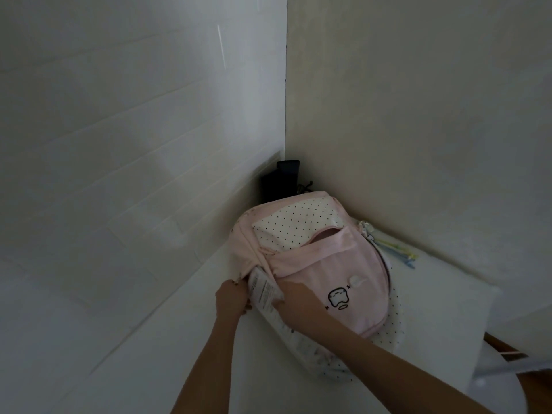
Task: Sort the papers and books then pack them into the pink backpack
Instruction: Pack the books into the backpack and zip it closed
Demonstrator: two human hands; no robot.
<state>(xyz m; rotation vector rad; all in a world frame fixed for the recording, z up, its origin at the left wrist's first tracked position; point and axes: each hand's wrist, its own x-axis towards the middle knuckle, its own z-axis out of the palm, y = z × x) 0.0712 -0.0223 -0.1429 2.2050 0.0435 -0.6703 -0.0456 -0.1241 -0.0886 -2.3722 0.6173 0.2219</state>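
Left hand (231, 300): fingers curled on the left edge of a white printed plastic packet (264, 292). Packet half tucked into the side of a pink fabric backpack (334, 264) lying on a white table (179, 339) in the wall corner. Right hand (294, 303) pinches the packet's right edge.

There is one camera. It sits on the person's head and looks forward and down. It sees very wide. It faces the corner (286, 115) where two walls meet. The pink backpack (343, 273) on the white table (442, 309) is close, low in the picture. The left hand (230, 300) and right hand (294, 306) reach in from the bottom edge, very near the camera, by a white packet (264, 291).
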